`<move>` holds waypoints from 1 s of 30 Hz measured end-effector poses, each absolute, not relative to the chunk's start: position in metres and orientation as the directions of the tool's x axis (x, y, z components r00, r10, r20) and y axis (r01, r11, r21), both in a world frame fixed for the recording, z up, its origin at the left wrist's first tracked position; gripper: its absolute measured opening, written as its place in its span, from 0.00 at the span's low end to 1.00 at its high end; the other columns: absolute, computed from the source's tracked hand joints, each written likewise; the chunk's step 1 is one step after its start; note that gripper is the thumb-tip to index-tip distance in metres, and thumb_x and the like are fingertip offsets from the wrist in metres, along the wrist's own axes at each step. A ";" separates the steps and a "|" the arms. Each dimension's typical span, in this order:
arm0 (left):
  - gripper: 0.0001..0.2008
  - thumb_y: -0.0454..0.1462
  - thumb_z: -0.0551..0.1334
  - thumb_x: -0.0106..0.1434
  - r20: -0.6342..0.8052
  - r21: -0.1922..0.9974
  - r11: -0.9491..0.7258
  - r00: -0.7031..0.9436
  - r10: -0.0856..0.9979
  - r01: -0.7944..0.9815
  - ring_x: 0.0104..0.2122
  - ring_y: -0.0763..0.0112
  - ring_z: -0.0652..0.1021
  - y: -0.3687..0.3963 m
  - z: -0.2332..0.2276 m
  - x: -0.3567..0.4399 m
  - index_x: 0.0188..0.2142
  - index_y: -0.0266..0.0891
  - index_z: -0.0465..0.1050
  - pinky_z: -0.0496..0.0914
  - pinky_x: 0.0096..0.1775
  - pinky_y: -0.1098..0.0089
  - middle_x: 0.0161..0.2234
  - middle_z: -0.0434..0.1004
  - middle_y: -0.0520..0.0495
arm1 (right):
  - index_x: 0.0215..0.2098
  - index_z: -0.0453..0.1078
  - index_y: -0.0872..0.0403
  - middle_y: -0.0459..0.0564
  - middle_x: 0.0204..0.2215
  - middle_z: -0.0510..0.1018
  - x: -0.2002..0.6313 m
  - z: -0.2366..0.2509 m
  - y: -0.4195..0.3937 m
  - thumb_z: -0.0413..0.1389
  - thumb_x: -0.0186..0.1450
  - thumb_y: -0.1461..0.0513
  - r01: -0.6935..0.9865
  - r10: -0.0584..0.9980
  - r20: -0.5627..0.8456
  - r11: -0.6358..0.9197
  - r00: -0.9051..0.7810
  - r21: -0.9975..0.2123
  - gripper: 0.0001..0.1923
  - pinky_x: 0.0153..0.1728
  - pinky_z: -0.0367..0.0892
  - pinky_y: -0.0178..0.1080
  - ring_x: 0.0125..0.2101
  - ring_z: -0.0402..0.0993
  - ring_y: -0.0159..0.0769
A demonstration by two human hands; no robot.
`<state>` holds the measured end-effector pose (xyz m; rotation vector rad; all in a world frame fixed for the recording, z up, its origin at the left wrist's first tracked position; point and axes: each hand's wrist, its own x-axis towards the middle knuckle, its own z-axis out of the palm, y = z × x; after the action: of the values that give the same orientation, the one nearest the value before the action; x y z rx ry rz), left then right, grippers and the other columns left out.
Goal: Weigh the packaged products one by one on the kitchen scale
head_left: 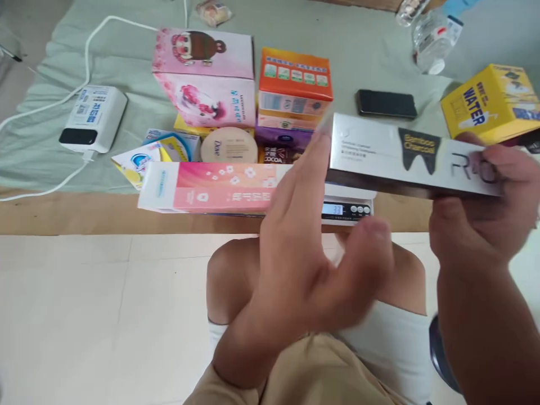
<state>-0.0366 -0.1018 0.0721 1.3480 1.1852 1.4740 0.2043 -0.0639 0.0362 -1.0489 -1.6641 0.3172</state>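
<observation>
Above the near edge of the low platform (63, 216), a long silver toothpaste box (405, 163) is being held level in the air, its right end being gripped by the right hand (476, 208), whose fingers are being curled closed around it. Its left end is being touched by the raised fingertips of the left hand (307, 247), which is being kept open and is blurred, so whether the box is being pinched there cannot be told. Just below the silver box, a small digital scale (346, 209) is being partly hidden at the platform's near edge, and a long pink box (211, 188) is being carried on it, lying flat and reaching leftward. Behind these, on the green cloth (358, 50), a pink carton (206, 79), an orange box (295, 84) and a round Dove tin (229, 146) are being kept close together. Toward the far right corner, a yellow box (491, 101) is being shown near a black phone (386, 104); a white charger (93, 118) is lying at the left edge.
</observation>
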 end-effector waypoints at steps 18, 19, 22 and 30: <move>0.21 0.52 0.55 0.75 0.303 0.942 -0.306 0.046 0.952 0.138 0.59 0.55 0.77 -0.066 0.004 0.037 0.55 0.41 0.72 0.72 0.62 0.54 0.57 0.76 0.37 | 0.61 0.64 0.40 0.51 0.57 0.72 0.249 -0.067 -0.044 0.67 0.60 0.50 0.383 0.913 0.406 0.358 0.049 -0.852 0.33 0.57 0.74 0.54 0.57 0.73 0.47; 0.22 0.53 0.55 0.74 0.289 0.949 -0.288 0.013 0.957 0.129 0.59 0.56 0.76 -0.065 -0.002 0.037 0.54 0.42 0.72 0.72 0.62 0.54 0.56 0.76 0.38 | 0.62 0.62 0.39 0.52 0.60 0.70 0.251 -0.069 -0.044 0.66 0.60 0.46 0.339 0.914 0.401 0.359 0.059 -0.869 0.35 0.60 0.73 0.56 0.60 0.72 0.49; 0.19 0.53 0.54 0.75 0.226 0.972 -0.223 -0.040 0.973 0.073 0.57 0.59 0.76 -0.062 -0.013 0.035 0.54 0.46 0.73 0.71 0.59 0.57 0.55 0.76 0.44 | 0.63 0.60 0.37 0.52 0.63 0.68 0.256 -0.071 -0.044 0.54 0.65 0.37 0.242 0.918 0.376 0.339 0.125 -0.909 0.33 0.62 0.71 0.59 0.65 0.68 0.51; 0.15 0.49 0.56 0.73 0.138 0.987 -0.146 -0.107 0.985 -0.069 0.54 0.63 0.76 -0.058 -0.015 0.034 0.50 0.47 0.75 0.69 0.57 0.62 0.52 0.77 0.46 | 0.61 0.61 0.36 0.51 0.63 0.67 0.266 -0.074 -0.043 0.48 0.68 0.38 0.199 0.938 0.315 0.284 0.147 -0.938 0.28 0.63 0.70 0.57 0.68 0.67 0.50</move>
<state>0.0338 -0.0576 -0.0152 1.2057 1.1553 1.4254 0.2660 -0.0430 -0.0737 -1.1796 -1.3305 0.7655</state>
